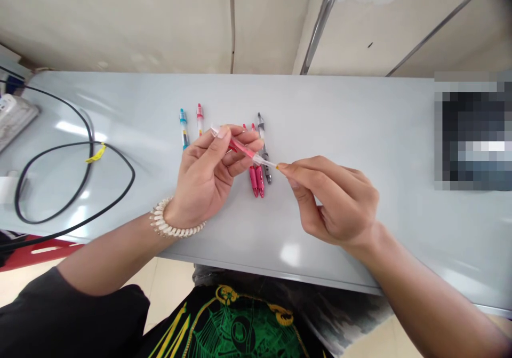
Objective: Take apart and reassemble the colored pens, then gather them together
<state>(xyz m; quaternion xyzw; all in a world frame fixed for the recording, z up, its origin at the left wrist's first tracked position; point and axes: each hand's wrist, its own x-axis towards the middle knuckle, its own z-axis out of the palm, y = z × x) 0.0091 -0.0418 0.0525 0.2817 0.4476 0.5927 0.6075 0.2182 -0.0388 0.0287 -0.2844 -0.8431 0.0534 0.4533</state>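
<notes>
Between thumb and fingers, my left hand (214,171) holds a red pen barrel (243,149), tilted down to the right above the table. A thin pale refill (267,162) sticks out of the barrel's right end. My right hand (336,195) pinches the refill's yellowish tip between thumb and index finger. Behind and below my left fingers lie two pink-red pens (256,181), partly hidden, with a grey-black pen (261,125) beside them. Farther left lie a blue-capped pen (183,126) and a clear pen with a red top (200,115), their lower ends near or behind my left hand.
A black cable (91,155) with a yellow tag (96,153) loops over the left of the grey table (360,112). At the far left is a white power strip (16,115). A blurred dark object (476,139) is at the right edge. A wall (160,22) stands behind.
</notes>
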